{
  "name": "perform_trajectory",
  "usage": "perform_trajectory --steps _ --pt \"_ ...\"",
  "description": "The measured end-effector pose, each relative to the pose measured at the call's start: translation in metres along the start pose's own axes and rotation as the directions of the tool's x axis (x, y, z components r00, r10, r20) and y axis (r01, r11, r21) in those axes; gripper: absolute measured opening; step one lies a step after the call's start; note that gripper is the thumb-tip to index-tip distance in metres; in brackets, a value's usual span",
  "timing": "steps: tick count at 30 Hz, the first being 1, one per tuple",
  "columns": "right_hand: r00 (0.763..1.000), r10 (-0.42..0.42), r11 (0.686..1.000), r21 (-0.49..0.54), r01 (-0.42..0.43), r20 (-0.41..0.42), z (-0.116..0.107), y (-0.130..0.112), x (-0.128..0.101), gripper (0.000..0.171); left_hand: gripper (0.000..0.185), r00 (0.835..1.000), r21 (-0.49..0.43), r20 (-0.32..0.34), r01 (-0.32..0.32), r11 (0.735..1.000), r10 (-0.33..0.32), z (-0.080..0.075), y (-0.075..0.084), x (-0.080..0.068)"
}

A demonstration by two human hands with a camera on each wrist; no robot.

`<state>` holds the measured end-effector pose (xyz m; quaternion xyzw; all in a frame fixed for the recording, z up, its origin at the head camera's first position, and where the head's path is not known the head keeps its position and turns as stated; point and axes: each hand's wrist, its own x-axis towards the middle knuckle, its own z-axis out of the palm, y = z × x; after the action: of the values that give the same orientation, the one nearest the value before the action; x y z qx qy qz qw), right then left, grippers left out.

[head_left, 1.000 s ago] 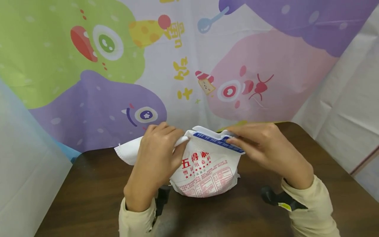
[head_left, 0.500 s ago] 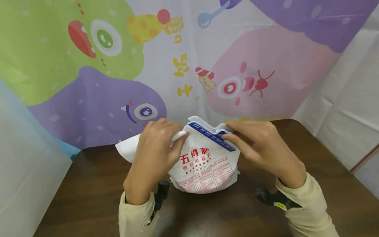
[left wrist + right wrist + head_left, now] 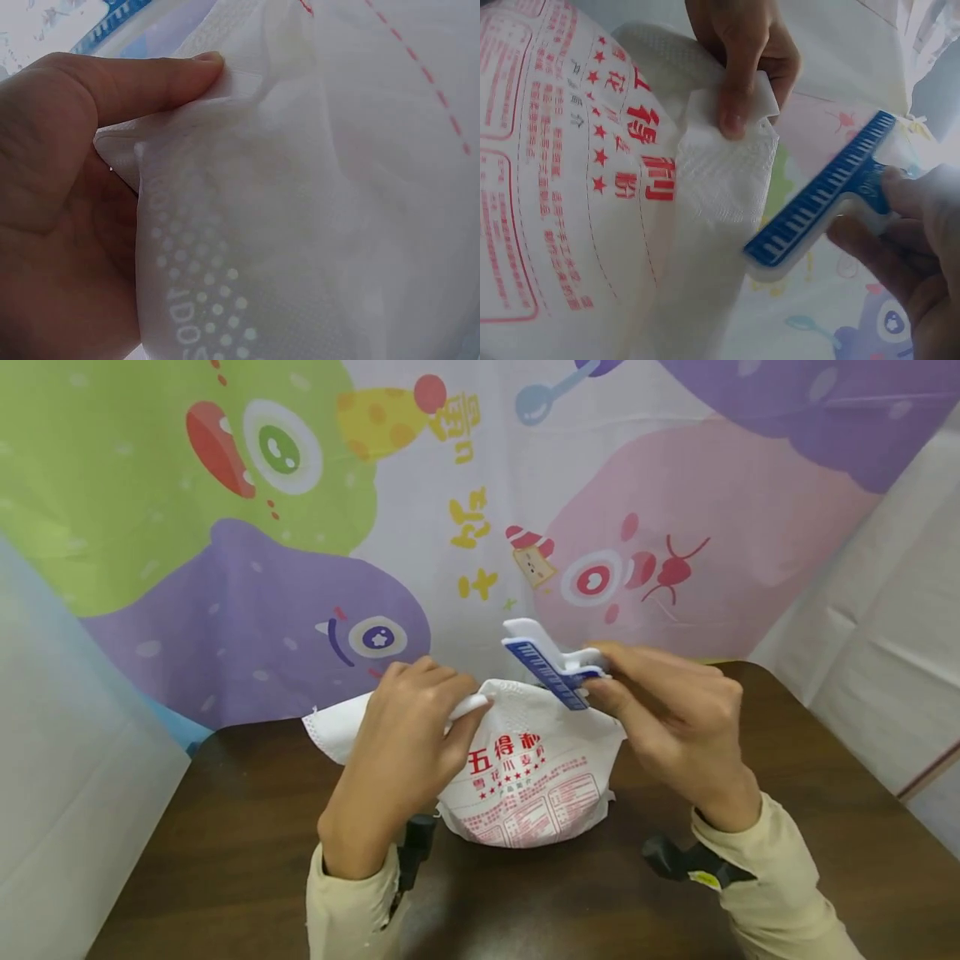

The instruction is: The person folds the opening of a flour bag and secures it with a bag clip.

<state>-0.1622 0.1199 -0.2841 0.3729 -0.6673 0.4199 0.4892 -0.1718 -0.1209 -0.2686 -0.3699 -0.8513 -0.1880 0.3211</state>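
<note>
A white bag (image 3: 532, 777) with red print stands on the dark wooden table (image 3: 225, 860). My left hand (image 3: 405, 752) pinches the folded top edge of the bag (image 3: 225, 120) between thumb and fingers; the right wrist view shows that pinch on the bag (image 3: 592, 195) too. My right hand (image 3: 667, 718) grips a blue and white sealing clip (image 3: 551, 668) by its handle, lifted clear just above the bag's top. The clip (image 3: 825, 195) is off the bag, its blue toothed edge facing the fold.
A colourful cartoon backdrop (image 3: 300, 527) hangs right behind the table. White sheeting (image 3: 885, 635) closes off the right side, pale sheeting (image 3: 67, 777) the left. The table's far right corner (image 3: 757, 672) is rounded.
The clip sat along the bag's top edge before; my right hand has now lifted it up and off the bag. My left hand keeps its pinch on the fold.
</note>
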Motion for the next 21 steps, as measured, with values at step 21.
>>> perform_trajectory --steps 21 --pt "0.925 0.138 0.99 -0.03 -0.136 0.354 -0.01 0.018 -0.002 0.04 0.004 1.0 -0.005 0.003 -0.01 1.0 0.01 0.001 0.0 0.001"
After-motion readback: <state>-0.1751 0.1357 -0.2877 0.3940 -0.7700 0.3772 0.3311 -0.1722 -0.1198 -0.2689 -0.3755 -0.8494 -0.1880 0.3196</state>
